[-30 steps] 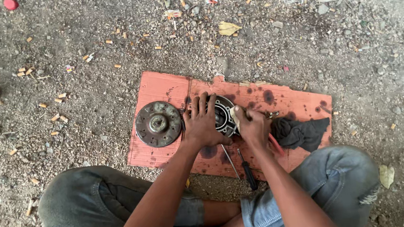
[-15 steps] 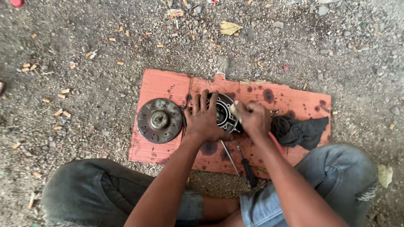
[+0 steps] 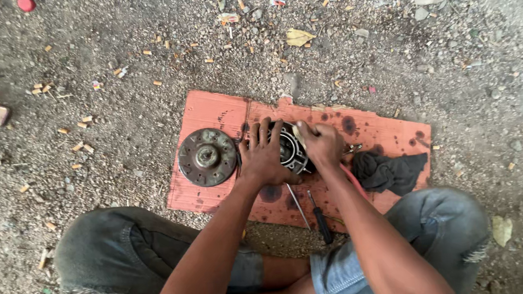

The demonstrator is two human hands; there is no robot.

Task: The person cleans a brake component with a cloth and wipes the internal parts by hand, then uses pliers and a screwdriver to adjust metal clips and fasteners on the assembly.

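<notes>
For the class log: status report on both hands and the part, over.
Left hand flat on round metal part. Right hand gripping its far side. Screwdriver and dark rag lie close by on cardboard.

A person sits cross-legged on gravel before an orange cardboard sheet (image 3: 221, 113). The left hand (image 3: 263, 156) lies flat on a round metal part (image 3: 290, 151); the right hand (image 3: 321, 143) grips something at its edge. A rusty disc (image 3: 207, 157) lies left, a black rag (image 3: 390, 170) right, a screwdriver (image 3: 320, 214) near the knees.
</notes>
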